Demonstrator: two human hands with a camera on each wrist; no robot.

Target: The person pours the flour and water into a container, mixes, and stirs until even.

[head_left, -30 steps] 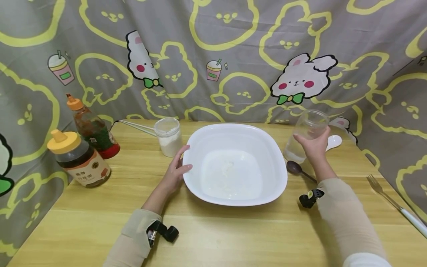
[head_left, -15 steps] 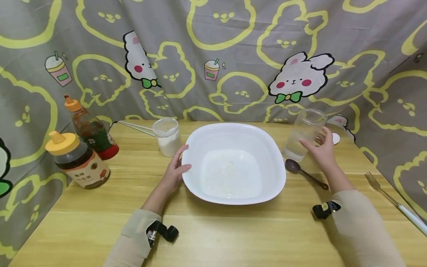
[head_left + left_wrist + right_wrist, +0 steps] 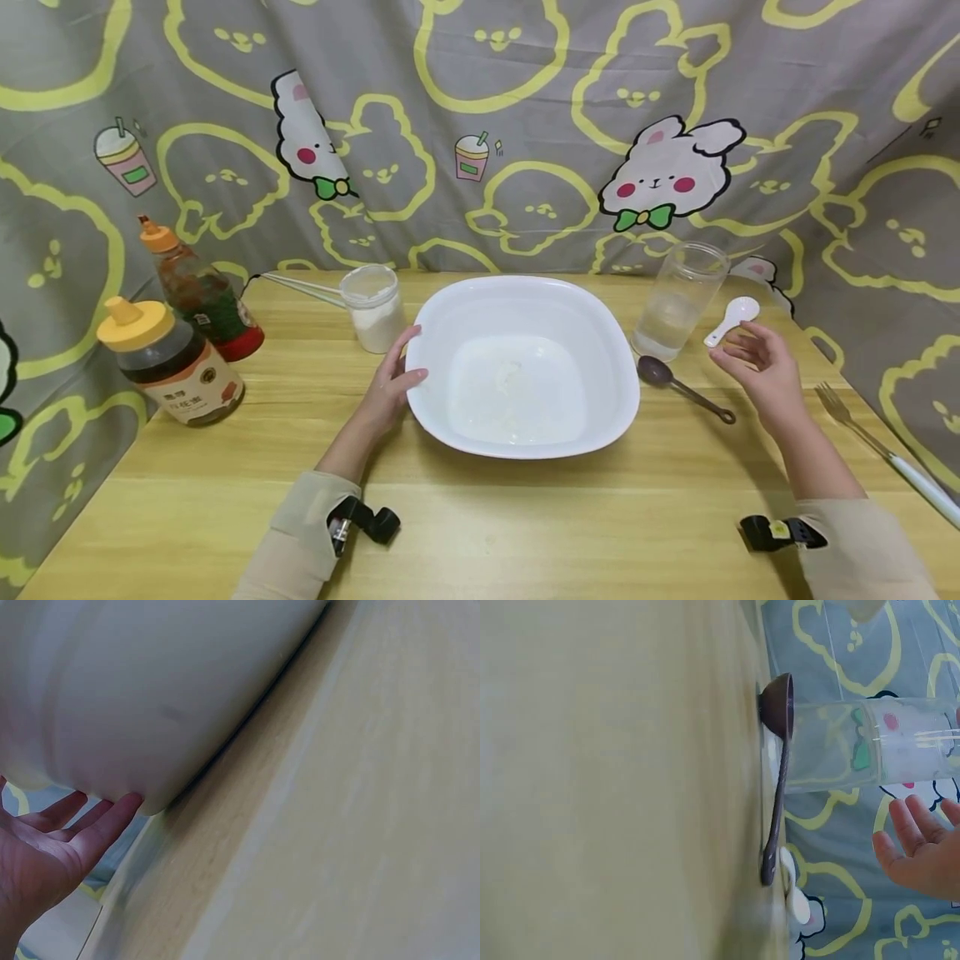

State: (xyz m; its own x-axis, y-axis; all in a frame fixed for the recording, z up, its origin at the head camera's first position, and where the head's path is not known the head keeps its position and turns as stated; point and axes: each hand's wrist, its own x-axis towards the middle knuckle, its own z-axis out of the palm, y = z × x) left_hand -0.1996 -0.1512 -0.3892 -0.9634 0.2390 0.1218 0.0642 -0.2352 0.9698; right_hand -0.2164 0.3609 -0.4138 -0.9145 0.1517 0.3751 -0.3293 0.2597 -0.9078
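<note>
A white basin (image 3: pixel 521 300) stands mid-table with a little whitish matter on its floor. My left hand (image 3: pixel 390 385) holds its left rim; in the left wrist view, fingertips (image 3: pixel 129 801) touch the outer wall. My right hand (image 3: pixel 767 371) is loosely curled and holds nothing, just in front of a small white spoon (image 3: pixel 738 312). Left of that spoon is a clear jar (image 3: pixel 678 304) partly filled with clear liquid. In the right wrist view the right hand (image 3: pixel 922 851) hangs apart from the jar (image 3: pixel 832 746) and from the dark brown spoon (image 3: pixel 780 780).
A jar of white powder (image 3: pixel 375 321) is left of the basin, with thin sticks (image 3: pixel 307 288) behind it. Farther left are a yellow-capped bottle (image 3: pixel 176 367) and a red sauce bottle (image 3: pixel 206 296). A fork (image 3: pixel 873 437) lies at right. A patterned curtain (image 3: pixel 405 67) hangs behind.
My right hand has let go of the clear jar and moved right and toward me, uncovering the white spoon. My left hand has stayed at the basin's rim.
</note>
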